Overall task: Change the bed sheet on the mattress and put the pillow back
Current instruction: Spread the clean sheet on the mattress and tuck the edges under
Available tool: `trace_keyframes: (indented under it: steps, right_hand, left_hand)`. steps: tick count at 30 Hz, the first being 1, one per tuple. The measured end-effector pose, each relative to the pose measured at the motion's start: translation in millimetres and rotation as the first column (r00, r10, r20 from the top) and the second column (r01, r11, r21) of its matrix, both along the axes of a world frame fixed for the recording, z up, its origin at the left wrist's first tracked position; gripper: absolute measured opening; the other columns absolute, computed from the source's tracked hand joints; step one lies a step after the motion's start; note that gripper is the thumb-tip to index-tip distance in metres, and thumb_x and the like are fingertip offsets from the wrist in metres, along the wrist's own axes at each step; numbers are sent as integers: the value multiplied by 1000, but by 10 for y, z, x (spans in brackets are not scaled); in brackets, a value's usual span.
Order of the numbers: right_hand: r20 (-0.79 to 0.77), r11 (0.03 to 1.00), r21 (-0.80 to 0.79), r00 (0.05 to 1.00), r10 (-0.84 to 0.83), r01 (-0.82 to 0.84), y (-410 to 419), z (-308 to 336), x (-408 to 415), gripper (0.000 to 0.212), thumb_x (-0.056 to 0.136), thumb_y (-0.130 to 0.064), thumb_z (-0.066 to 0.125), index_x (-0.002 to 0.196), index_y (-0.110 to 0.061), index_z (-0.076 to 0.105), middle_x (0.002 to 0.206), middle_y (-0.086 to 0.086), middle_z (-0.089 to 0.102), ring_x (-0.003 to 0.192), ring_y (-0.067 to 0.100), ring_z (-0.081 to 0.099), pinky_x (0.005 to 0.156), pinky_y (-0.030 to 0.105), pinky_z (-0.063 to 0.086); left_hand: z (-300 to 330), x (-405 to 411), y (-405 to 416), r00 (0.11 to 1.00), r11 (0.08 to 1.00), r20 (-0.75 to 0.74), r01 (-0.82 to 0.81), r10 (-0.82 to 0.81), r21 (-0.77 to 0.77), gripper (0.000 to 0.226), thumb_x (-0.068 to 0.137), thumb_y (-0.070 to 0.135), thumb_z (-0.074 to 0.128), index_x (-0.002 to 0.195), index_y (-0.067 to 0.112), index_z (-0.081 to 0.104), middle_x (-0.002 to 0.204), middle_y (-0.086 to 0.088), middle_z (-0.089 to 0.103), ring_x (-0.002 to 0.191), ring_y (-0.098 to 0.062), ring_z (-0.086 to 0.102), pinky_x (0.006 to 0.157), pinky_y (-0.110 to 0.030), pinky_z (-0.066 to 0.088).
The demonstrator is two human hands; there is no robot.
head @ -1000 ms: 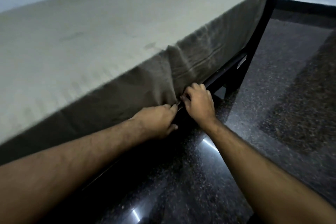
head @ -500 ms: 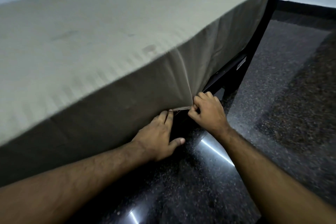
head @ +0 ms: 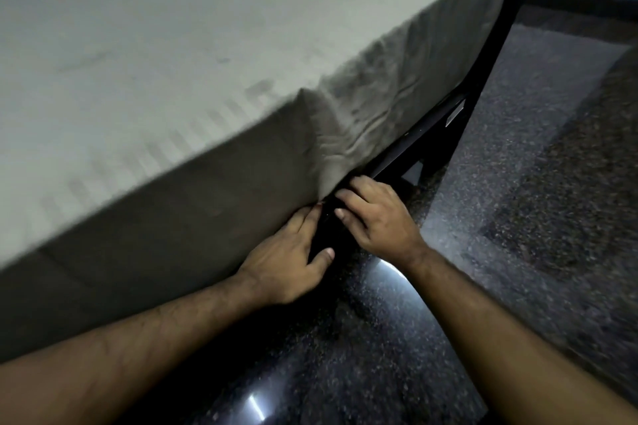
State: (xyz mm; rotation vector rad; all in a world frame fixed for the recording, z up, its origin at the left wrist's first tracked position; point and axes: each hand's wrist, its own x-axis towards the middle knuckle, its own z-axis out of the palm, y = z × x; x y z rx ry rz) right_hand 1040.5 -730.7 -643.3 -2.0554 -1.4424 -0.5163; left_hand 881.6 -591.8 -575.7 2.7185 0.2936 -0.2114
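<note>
Dark speckled stone floor [head: 538, 183] is running beside a dark bed frame [head: 431, 134], and pale walls are showing behind it. Covering the mattress [head: 207, 193] is the bed sheet [head: 193, 45], a dull olive-grey cloth with faint woven stripes; it is lying smooth across the top and gathering into diagonal creases at the near corner, where its hem is meeting the frame. You are reaching both hands to that bottom corner. Your left hand [head: 286, 262] is lying flat against the mattress side, its fingers [head: 307, 217] straight and close together, their tips touching the sheet's lower edge while the thumb is spreading out apart over the frame. Your right hand [head: 376, 217] is sitting just beside it, on the frame rail, with fingers curling towards the hem; whether they are actually pinching the cloth cannot be told from this view. Between the two hands the sheet's corner fold is hanging, touching the fingertips of both
</note>
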Motion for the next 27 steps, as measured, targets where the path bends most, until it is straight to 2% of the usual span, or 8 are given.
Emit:
trace_keyframes:
  steps: [5, 8, 11, 13, 16, 19, 24, 27]
  right_hand:
    - [-73, 995, -61, 995, 74, -79, 58, 62, 238, 29, 99, -42, 58, 112, -18, 67, 113, 0, 61, 108, 22, 59, 88, 38, 44]
    - [-109, 997, -22, 991, 73, -76, 142, 112, 253, 27, 99, -41, 56, 101, -17, 68, 100, 0, 59, 98, 23, 57, 81, 36, 41]
    - [-29, 999, -45, 1000, 0, -2, 257, 169, 223, 20, 93, -37, 58, 86, -18, 62, 90, 0, 55, 93, 23, 52, 76, 38, 41]
    - [12, 998, -56, 1000, -19, 20, 274, 215, 196, 20, 94, -34, 56, 84, -16, 60, 88, 1, 55, 92, 23, 52, 75, 39, 44]
    - [41, 999, -51, 999, 9, -7, 180, 254, 149, 26, 101, -31, 47, 84, -15, 57, 83, 2, 53, 86, 24, 51, 74, 37, 41]
    - [64, 987, -160, 998, 14, -4, 98, 266, 184, 26, 102, -35, 41, 88, -20, 58, 81, -3, 56, 82, 21, 52, 76, 35, 35]
    - [104, 981, -151, 989, -103, 118, 35, 238, 218, 18, 102, -34, 54, 103, -20, 66, 92, 1, 54, 87, 23, 51, 77, 37, 41]
    - [25, 991, -104, 996, -82, 84, -42, 223, 100, 21, 103, -30, 55, 106, -15, 69, 103, 3, 62, 96, 25, 59, 86, 37, 48]
  left_hand:
    - [16, 14, 155, 999, 963, 33, -29, 39, -268, 88, 86, 49, 48, 161, 17, 15, 165, 4, 24, 146, 3, 22, 113, -3, 8]
    - [-28, 9, 209, 1000, 900, 19, -9, 19, -435, 88, 89, 45, 50, 161, 16, 9, 164, 10, 16, 144, 13, 14, 113, -2, 7]
    - [-86, -25, 249, 996, 932, -3, 86, -94, -353, 92, 93, 51, 45, 161, 14, -6, 167, 10, -10, 150, 10, -8, 121, -14, -4]
    - [-115, -36, 264, 994, 939, 0, 100, -106, -329, 92, 95, 55, 42, 161, 15, -9, 167, 10, -15, 150, 9, -12, 123, -19, -5]
    - [-144, -74, 218, 991, 973, 72, 128, -116, -193, 91, 94, 65, 31, 160, 17, -11, 166, 10, -15, 149, 10, -13, 121, -14, -7]
    - [-124, -126, 159, 990, 990, 103, 104, -94, -100, 82, 103, 56, 34, 161, 16, -8, 167, 10, -9, 150, 8, -9, 119, -11, -7]
    - [22, 44, 2, 999, 993, 5, -38, 38, -108, 71, 106, 53, 25, 163, 18, 3, 170, 4, 4, 154, -7, 9, 125, -25, 9]
    - [64, 227, -78, 995, 981, -52, -98, 91, -165, 65, 109, 47, 21, 163, 14, 5, 170, -3, 3, 156, -14, 8, 123, -24, 3]
